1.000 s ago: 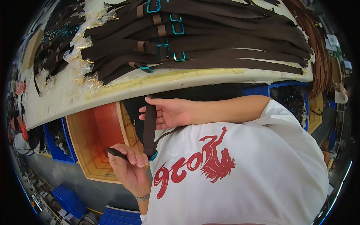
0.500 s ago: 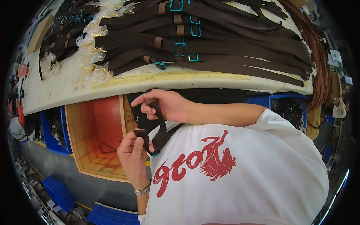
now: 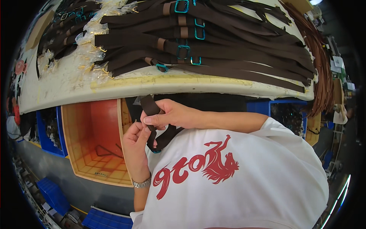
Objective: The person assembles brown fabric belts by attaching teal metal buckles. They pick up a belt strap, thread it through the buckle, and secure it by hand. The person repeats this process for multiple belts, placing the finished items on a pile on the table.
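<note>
Below the worktable (image 3: 76, 89) piled with dark straps (image 3: 228, 49), both hands meet at the chest. The right hand (image 3: 171, 114) pinches a brown strap (image 3: 150, 108) whose long axis runs from 11 to 5 o'clock; the left hand (image 3: 135, 143) clasps its lower loop, beside an orange crate (image 3: 95, 141) at 9 o'clock.
</note>
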Demonstrator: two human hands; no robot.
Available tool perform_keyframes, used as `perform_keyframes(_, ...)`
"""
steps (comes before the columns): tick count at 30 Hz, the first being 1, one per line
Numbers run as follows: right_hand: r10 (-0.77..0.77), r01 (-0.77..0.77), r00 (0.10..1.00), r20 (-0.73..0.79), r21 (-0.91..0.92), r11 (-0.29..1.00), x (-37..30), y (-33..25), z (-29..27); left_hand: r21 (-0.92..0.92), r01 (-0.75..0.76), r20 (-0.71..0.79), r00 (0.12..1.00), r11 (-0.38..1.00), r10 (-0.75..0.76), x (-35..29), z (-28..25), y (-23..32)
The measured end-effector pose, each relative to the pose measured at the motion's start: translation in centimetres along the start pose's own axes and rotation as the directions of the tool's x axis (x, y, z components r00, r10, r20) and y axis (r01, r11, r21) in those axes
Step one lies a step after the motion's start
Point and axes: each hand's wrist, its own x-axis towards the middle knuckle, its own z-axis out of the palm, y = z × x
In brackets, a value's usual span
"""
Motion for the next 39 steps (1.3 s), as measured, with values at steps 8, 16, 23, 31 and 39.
perform_keyframes(8,-0.011,0.008,1.000,-0.025,-0.137,0.991,0.6,1.0,-0.3,0.065,-0.021,0.007,1.000,0.998,0.021,-0.7,1.1,0.7)
perform_keyframes(16,0.080,-0.044,0.989,-0.127,0.263,0.964,1.5,0.4,-0.8,0.227,0.013,-0.062,0.998,0.974,0.001,-1.6,2.7,1.3)
perform_keyframes(23,0.071,-0.056,0.997,-0.034,0.323,0.945,0.4,0.3,0.8,0.140,-0.096,-0.142,0.983,0.986,0.116,0.1,3.2,0.4)
perform_keyframes(31,0.034,0.005,0.989,-0.142,0.261,0.965,0.4,1.8,-0.2,0.491,-0.264,-0.139,0.917,0.830,0.374,1.9,4.8,-0.7)
perform_keyframes(39,0.060,-0.010,0.978,-0.199,0.245,0.969,0.9,4.8,0.2,0.825,-0.422,0.131,0.790,0.376,0.599,2.0,2.9,-1.0)
